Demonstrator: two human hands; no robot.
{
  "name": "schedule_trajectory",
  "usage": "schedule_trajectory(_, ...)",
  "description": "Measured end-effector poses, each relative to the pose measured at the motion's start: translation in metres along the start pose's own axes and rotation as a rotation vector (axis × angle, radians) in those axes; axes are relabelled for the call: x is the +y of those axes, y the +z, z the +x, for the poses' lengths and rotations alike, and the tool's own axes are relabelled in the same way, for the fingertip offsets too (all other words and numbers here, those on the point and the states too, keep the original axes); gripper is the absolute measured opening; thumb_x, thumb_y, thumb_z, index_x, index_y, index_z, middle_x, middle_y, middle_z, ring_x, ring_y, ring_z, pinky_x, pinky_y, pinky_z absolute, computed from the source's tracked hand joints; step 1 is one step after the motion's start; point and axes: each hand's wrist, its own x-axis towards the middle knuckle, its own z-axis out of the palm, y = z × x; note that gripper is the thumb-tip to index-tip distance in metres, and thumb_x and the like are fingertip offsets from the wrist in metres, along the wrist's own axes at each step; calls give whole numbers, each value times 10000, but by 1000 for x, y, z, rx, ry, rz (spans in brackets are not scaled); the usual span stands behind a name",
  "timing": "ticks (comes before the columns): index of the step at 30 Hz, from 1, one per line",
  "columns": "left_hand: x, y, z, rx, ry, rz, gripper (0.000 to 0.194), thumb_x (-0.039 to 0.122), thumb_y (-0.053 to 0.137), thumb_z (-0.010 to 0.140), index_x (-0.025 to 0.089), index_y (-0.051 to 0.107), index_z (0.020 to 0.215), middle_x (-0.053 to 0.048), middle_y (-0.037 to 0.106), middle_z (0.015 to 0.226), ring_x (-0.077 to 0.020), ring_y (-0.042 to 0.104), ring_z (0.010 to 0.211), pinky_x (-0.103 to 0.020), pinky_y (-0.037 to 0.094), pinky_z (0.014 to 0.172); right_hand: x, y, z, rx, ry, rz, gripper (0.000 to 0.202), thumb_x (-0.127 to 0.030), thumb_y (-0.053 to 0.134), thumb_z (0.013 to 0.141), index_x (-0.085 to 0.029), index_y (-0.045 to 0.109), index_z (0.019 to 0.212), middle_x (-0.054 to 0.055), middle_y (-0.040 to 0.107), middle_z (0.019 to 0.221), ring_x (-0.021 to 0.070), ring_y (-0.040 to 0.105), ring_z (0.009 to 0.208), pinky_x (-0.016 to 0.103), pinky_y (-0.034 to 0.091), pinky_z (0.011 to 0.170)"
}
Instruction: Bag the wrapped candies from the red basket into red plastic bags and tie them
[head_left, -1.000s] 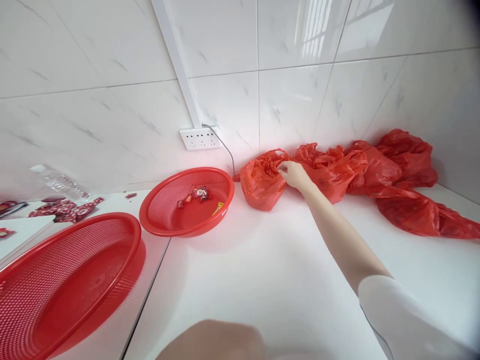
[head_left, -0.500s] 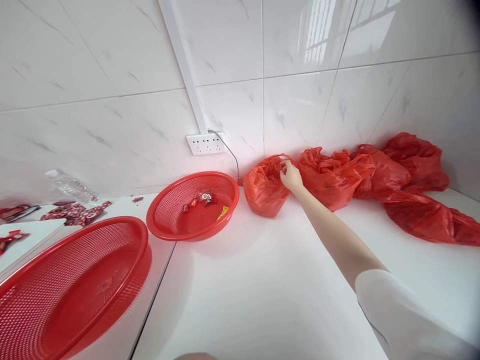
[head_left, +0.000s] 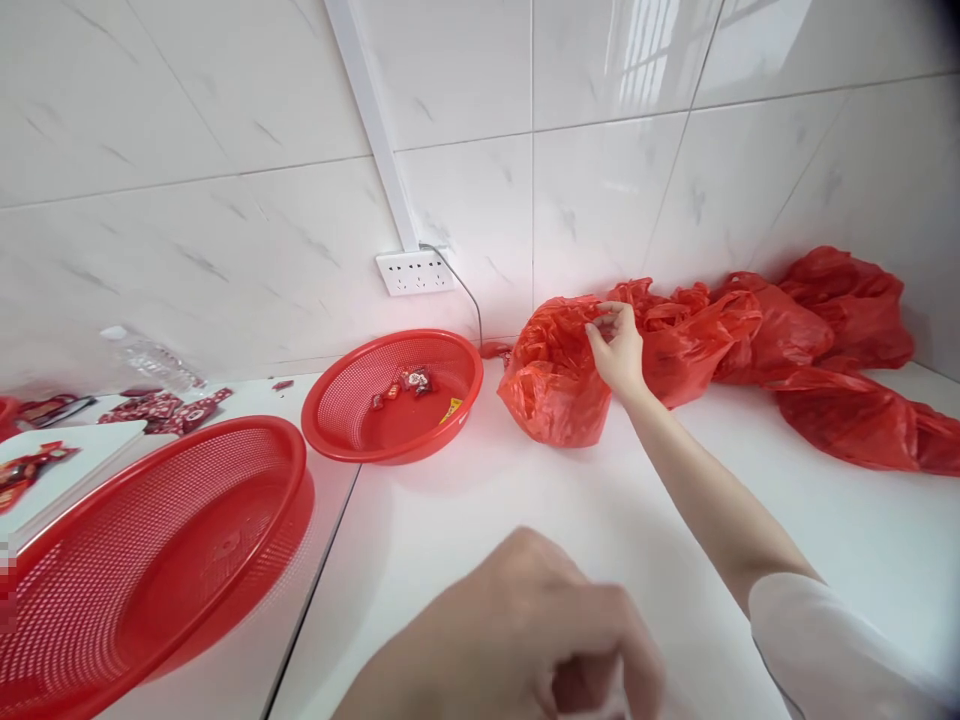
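Note:
My right hand (head_left: 619, 350) pinches the rim of a red plastic bag (head_left: 559, 385), whose mouth gapes beside the wall. Low in the middle, close to the camera, my left hand (head_left: 517, 640) has its fingers curled; a small dark red thing shows within them, too blurred to name. Left of the bag, a round red basket (head_left: 341, 452) holds a few small wrapped packets (head_left: 416, 380) and a yellow piece (head_left: 451, 409).
More red bags (head_left: 795, 330) line the wall at the right. A larger red basket (head_left: 289, 455) stands at the left, near a clear plastic bottle (head_left: 154, 360), red wrappers (head_left: 161, 408) and a white board (head_left: 90, 450). A socket strip (head_left: 415, 272) is on the wall.
My left hand has come up into view from the bottom edge. The bag has shifted slightly right and towards me, its mouth wider, with my right hand at its rim.

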Motion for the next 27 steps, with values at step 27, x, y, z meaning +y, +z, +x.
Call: schedule_trajectory(27,12,32,18,688,-148,-393,497,618,536,770,258,362,474,80,200,268,-73,156,275,-304,200,380,-6,-14,-31,-208,49,-32,218,-244,568,820,-201,577,1034,45,674,931,185,626,772,378,530,804)
